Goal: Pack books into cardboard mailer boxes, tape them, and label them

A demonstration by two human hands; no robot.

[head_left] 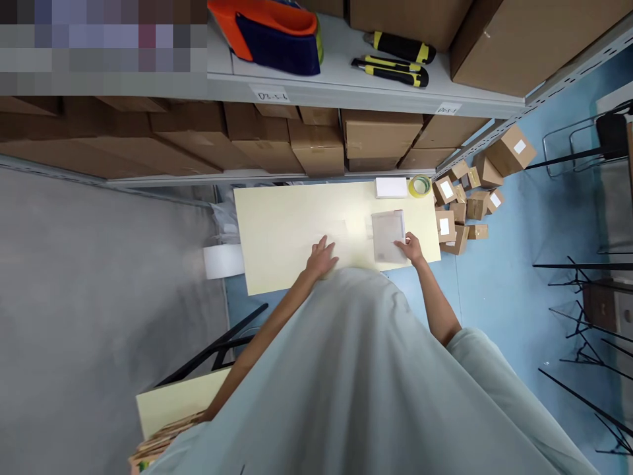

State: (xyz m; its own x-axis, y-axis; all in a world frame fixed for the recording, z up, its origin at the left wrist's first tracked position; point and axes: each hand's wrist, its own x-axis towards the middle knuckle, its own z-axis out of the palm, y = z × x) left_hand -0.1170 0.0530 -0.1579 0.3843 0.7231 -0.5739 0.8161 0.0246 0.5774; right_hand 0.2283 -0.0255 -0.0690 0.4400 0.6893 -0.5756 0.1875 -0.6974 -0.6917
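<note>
I look steeply down at a pale yellow table (277,224). My left hand (322,256) lies flat on the table near its front edge, fingers spread, holding nothing. My right hand (411,249) pinches the near right corner of a flat translucent grey-white pouch (388,234) that lies on the table. A white pad or stack of labels (391,187) and a roll of yellowish tape (420,186) sit at the table's far right corner.
Small cardboard boxes with white labels (462,211) are piled on the blue floor right of the table. Shelving behind holds large cartons (380,135); the upper shelf carries an orange tape dispenser (270,30) and two yellow-black utility knives (395,59). Black wire racks (588,316) stand at right.
</note>
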